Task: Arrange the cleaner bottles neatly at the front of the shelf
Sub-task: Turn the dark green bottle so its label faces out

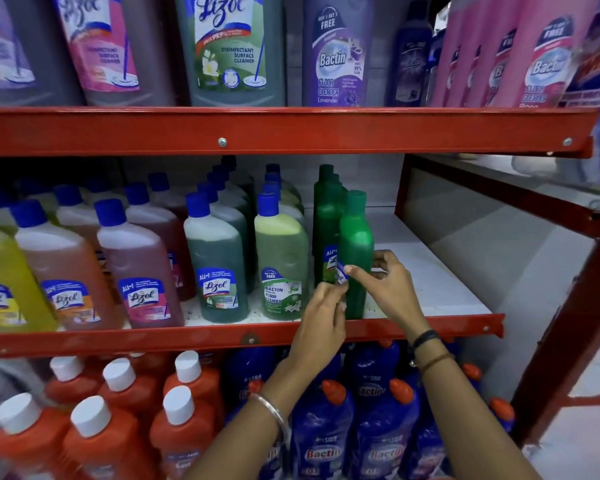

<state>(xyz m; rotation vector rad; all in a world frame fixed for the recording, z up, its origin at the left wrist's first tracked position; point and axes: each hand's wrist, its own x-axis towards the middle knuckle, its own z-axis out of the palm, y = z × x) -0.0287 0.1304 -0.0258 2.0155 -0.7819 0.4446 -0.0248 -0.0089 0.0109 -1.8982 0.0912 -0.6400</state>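
Note:
A slim green cleaner bottle (355, 237) with a green cap stands at the front of the middle shelf (222, 336), at the right end of the row. My right hand (383, 282) wraps its lower body from the right. My left hand (326, 311) pinches it low on the left, by the label. More dark green bottles (326, 209) line up right behind it. To its left stand a light green Bactin bottle (281, 258), a dark green Lizol bottle (217, 261), then pink (136, 268), orange and yellow ones, each with a file behind.
Bare white shelf board (430, 271) lies right of the green bottle, up to the red upright frame (568, 306). Large Lizol and Bactin bottles fill the upper shelf (291, 129). Orange and blue bottles crowd the lower shelf below my forearms.

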